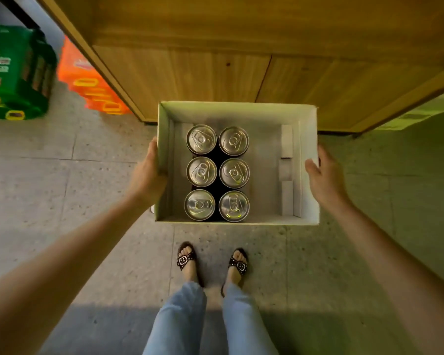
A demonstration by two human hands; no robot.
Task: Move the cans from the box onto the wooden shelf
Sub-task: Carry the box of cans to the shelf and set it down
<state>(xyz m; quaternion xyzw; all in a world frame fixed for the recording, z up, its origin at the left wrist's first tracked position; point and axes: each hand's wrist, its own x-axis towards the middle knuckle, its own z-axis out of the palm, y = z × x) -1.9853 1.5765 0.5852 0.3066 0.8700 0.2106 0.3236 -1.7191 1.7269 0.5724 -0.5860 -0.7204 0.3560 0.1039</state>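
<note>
An open white cardboard box [308, 160] is held above the floor in front of me. Inside it, toward the left, several silver-topped cans [218, 172] stand upright in two rows. My left hand [146, 175] grips the box's left wall. My right hand [323, 175] grips the right wall, its thumb hooked over the rim. The wooden shelf unit [215, 60] stands just beyond the box, its top surface showing at the upper edge of the view.
Green [16, 73] and orange [87, 80] drink crates sit on the floor at the left of the shelf unit. My sandalled feet [210, 262] stand on the speckled tile floor below the box. A pale object lies under the shelf's right corner.
</note>
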